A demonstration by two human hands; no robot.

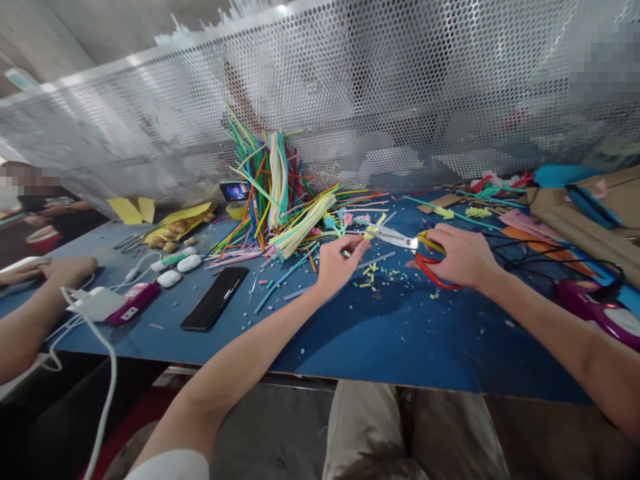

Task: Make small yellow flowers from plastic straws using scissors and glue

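Scissors (397,239) sit right of the frame's centre, gripped by the right hand (460,253), fingers curled at the handles. The left hand (340,263) pinches a small yellow piece (371,231) at the blades. Yellow clippings (371,273) lie below on the blue table (350,353).

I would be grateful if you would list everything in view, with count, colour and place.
Table: one, blue, beneath
Perforated screen: one, silver, behind
Stems: many, mixed colours, mid-table
Scissors: one, red-yellow handles, right hand
Cut piece: one, yellow, at the blades
Clippings: many, mostly yellow, below
Phone: one, black, left
Cases: at least two, white, beyond phone
Power strips: two, purple, either side
Charger: one, white, left
Round lumps: several, brown, far left
Other people's arms: several, left
Left hand: one, at piece
Right hand: one, on scissors
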